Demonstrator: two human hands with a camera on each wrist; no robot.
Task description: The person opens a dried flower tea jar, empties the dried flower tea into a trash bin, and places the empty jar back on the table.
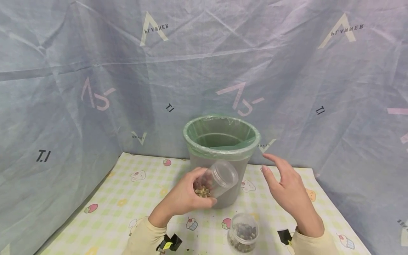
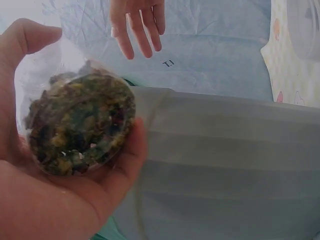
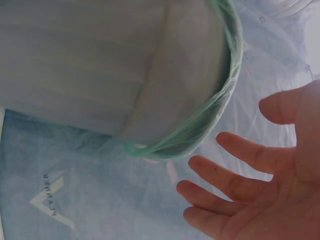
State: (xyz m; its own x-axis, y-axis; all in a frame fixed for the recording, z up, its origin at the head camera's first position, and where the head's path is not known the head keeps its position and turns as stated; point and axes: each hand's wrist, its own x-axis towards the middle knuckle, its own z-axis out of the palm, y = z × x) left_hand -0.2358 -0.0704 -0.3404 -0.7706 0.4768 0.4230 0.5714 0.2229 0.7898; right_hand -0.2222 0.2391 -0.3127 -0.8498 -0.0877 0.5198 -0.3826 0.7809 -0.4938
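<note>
My left hand (image 1: pixel 188 193) grips a clear plastic jar (image 1: pixel 220 179), tilted with its mouth up and to the right. Dried, mixed yellow, green and dark bits lie in its bottom, seen close through the base of the jar (image 2: pixel 82 125) in the left wrist view. Behind the jar stands a grey bin (image 1: pixel 231 196) lined with a green bag (image 1: pixel 222 152). To the right of the bin, my right hand (image 1: pixel 285 184) hangs in the air with spread fingers (image 3: pixel 225 187) and holds nothing. A second clear jar (image 1: pixel 243 232), with dark grainy contents, stands upright on the table between the forearms.
A green-checked tablecloth (image 1: pixel 127 202) with cartoon prints covers the table. Grey-blue fabric (image 1: pixel 178 71) hangs behind it and at both sides. Small dark crumbs lie on the cloth near the left sleeve (image 1: pixel 143 235). Black straps sit at both wrists.
</note>
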